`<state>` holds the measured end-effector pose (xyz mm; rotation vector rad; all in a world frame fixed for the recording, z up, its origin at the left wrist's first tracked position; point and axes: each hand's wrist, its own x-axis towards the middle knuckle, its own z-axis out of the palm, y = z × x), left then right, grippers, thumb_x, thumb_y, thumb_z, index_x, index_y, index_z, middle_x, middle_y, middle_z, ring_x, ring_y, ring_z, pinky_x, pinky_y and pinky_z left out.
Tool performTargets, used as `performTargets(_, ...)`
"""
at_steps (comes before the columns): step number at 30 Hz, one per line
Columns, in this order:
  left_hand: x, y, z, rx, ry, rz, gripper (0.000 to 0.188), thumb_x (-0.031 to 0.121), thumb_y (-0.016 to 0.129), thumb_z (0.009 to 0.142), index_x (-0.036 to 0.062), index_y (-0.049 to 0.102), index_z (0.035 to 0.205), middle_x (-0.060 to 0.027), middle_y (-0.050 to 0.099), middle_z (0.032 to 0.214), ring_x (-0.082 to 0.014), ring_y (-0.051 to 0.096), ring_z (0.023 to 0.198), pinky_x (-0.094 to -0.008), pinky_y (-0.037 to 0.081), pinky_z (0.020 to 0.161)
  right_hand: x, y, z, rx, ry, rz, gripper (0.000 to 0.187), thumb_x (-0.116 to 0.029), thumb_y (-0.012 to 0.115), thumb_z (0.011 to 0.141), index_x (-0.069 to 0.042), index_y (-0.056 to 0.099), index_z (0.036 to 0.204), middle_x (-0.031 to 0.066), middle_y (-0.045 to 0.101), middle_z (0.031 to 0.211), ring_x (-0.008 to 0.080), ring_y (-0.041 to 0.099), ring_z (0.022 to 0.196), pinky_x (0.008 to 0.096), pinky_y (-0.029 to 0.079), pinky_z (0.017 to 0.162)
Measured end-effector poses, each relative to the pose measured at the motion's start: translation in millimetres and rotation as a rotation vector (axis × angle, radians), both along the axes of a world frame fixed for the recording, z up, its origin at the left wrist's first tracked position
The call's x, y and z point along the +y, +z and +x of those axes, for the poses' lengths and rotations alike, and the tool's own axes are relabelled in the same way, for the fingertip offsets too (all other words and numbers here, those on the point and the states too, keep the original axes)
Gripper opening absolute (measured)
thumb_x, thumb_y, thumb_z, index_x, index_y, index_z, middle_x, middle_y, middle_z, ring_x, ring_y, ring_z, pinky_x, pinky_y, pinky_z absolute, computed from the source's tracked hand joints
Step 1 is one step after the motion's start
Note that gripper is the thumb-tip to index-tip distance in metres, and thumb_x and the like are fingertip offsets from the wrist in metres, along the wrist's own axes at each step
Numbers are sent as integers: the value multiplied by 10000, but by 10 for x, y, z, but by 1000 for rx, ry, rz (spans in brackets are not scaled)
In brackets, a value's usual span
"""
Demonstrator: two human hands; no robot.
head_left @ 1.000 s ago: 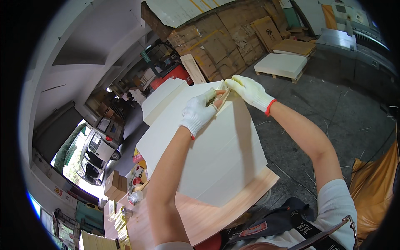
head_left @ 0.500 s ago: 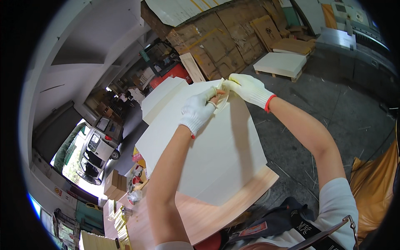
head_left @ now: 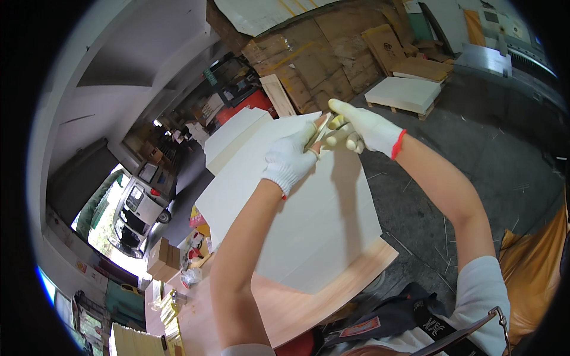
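Sheets: thin cream sheets (head_left: 316, 132), a small bunch lifted at the far corner of the paper stack (head_left: 309, 207), long edge running up and away from the stack.
Stack: tall, smooth, cream block with square edges, resting on the pale wooden bench (head_left: 285, 308).
Left grip: left hand (head_left: 290, 159), in a white knit glove, pinches the bunch from below.
Right grip: right hand (head_left: 363, 127), gloved alike, fingers curled around the bunch's upper end, index finger outstretched.
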<state>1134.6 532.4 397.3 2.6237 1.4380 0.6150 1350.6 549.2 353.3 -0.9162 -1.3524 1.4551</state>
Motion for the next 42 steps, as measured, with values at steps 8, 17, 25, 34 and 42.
performTargets(8, -648, -764, -429, -163, -442, 567, 561, 161, 662, 926, 55, 475, 1443, -151, 615, 1360, -313, 569, 1287, -446, 439, 1103, 310, -211, -557, 283, 172, -133, 284, -339, 627, 1000, -63, 617, 1065, 93, 665, 918, 172, 627, 679, 285, 500, 530)
performTargets(17, -1436, -1480, -1422, -1704, -145, -914, 485, 362, 449, 1073, 77, 423, 1464, -191, 530, 1469, -335, 591, 1261, -476, 482, 1061, -302, -47, -355, 234, 113, -98, 223, -178, 606, 1006, 3, 628, 1135, 37, 629, 831, 64, 608, 658, 205, 495, 525)
performTargets(25, -1789, -887, -1689, -1866, 100, -961, 720, 596, 467, 1017, 30, 447, 1462, -179, 597, 1396, -307, 652, 1195, -450, 559, 977, -973, -184, 482, -14, -225, -6, 417, -292, 414, 1100, 49, 652, 1119, -22, 510, 490, 53, 404, 305, 203, 320, 315)
performTargets(34, -2329, -1291, -1835, -1746, 302, -503, 493, 159, 652, 969, -14, 465, 1390, -158, 625, 1274, -293, 647, 1167, -432, 580, 948, -815, -123, 259, -15, 181, 391, 443, -324, 434, 1103, 31, 548, 1343, 97, 687, 1078, 137, 632, 760, 281, 515, 660)
performTargets(42, -3153, -2532, -2504, -2095, 154, 195, 483, 274, 617, 1013, 33, 488, 1412, -133, 610, 1346, -318, 627, 1191, -493, 546, 1003, -1045, 192, -1318, -37, 366, 860, 694, -372, 503, 1068, 50, 228, 1545, 249, 645, 1277, 255, 727, 901, 339, 616, 754)
